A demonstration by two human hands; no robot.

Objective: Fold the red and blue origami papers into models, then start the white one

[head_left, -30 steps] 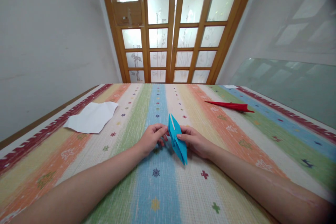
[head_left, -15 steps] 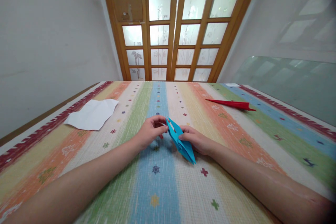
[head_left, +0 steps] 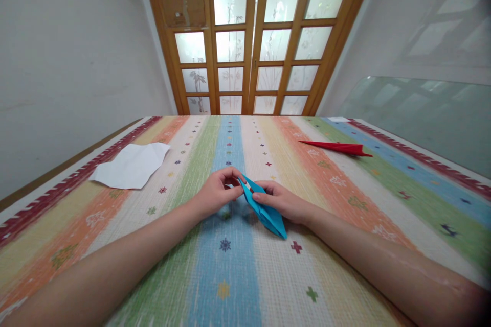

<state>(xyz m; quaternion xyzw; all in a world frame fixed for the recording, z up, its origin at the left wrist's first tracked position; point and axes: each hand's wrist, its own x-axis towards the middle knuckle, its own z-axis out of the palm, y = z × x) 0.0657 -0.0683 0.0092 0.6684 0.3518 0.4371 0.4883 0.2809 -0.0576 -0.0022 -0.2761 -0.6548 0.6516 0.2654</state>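
A folded piece of blue origami paper (head_left: pixel 267 214), long and pointed at both ends, is held tilted between my hands just above the tablecloth. My left hand (head_left: pixel 221 189) pinches its upper left tip between thumb and forefinger. Around its right side my right hand (head_left: pixel 282 202) is closed, with the thumb lying on top near the middle. A narrow slit shows between the folded layers by the right thumb. The lower tip points toward me and is free. My other right fingers are hidden behind the paper.
A striped tablecloth (head_left: pixel 226 265) covers the table. On the left lies a creased white sheet of paper (head_left: pixel 130 166). A red folded paper dart (head_left: pixel 337 147) rests at the right. Farther back on the right is a small white piece (head_left: pixel 338 119). Wooden glazed doors (head_left: pixel 255 41) stand beyond.
My right thumb has slid up and left along the blue paper, toward the left hand's pinch. The left hand stays at the tip. The whole view has shifted slightly.
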